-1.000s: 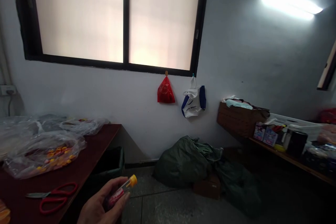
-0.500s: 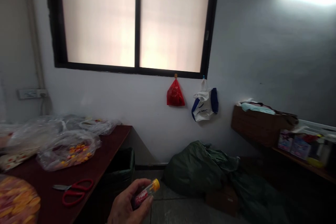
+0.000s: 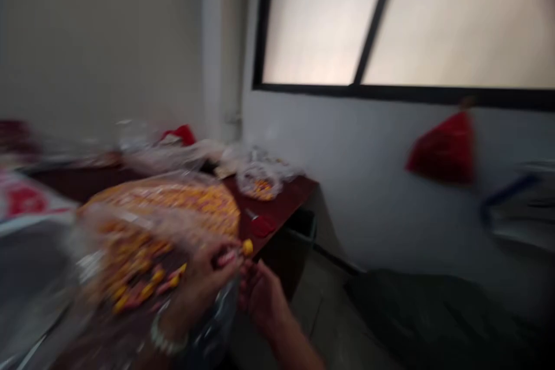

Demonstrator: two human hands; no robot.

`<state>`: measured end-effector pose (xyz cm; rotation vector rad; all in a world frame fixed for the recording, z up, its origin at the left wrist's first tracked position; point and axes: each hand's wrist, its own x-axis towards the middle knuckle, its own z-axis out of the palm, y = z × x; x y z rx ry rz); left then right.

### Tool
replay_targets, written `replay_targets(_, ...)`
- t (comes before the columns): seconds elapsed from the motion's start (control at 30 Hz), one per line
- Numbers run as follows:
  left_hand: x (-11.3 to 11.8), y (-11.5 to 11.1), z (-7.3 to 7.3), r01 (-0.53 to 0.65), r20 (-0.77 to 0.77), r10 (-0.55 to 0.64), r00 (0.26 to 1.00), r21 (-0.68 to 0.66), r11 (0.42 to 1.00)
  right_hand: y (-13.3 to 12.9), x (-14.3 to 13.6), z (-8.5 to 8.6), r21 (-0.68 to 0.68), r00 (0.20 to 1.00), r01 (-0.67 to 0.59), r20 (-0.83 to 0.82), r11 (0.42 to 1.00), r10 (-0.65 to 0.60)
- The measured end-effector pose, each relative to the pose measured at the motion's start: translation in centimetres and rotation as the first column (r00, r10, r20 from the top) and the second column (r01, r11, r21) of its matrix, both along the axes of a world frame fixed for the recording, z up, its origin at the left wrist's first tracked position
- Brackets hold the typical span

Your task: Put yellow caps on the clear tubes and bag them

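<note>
Wearing a pale beaded bracelet, my left hand is closed around a small clear tube with a yellow cap and a pink label. My right hand is beside it, fingers curled near the capped end; blur hides whether they hold anything. Under and behind my left hand, a plastic bag holds many yellow-capped pink tubes. A large round mass of similar yellow and pink pieces lies behind on the dark red table.
Red scissors lie near the table's right edge, by a smaller bag of pieces. A dark bin stands beyond that edge. A green sack is on the floor, and a red bag hangs under the window.
The view has swung left, bringing more of the table in. The tube is now over the table's near side, and my right hand and the large open bag have come into view.
</note>
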<state>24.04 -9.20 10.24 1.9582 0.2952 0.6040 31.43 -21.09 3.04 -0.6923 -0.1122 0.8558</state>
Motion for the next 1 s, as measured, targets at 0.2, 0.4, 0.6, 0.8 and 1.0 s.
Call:
replay_targets(0.2,-3.2,7.2,-0.8,-0.260,-0.083,0.259,0.962,0.001,0.966,4.5,-0.8,-2.2,-0.046,0.958,-0.178,-0.234,0.983,0.163)
replay_targets(0.4,-3.8,9.9,-2.9,-0.232,-0.106,0.243,0.964,0.106,0.967,7.2,-1.1,-2.2,-0.061,0.970,-0.188,-0.167,0.980,0.176)
replay_targets(0.6,-4.9,9.6,-3.2,-0.220,-0.113,0.315,0.942,0.501,0.837,12.6,-1.0,-3.0,-0.036,0.948,-0.175,-0.275,0.984,0.159)
replay_targets(0.8,-4.2,9.5,-4.6,-0.085,-0.251,0.334,0.909,0.671,0.736,16.3,-2.0,-3.1,0.005,0.939,-0.080,-0.336,0.997,0.077)
replay_targets(1.0,-4.9,11.4,-3.1,-0.126,-0.259,0.279,0.925,0.484,0.866,16.4,-1.9,-2.7,0.079,0.911,-0.159,-0.373,0.984,0.178)
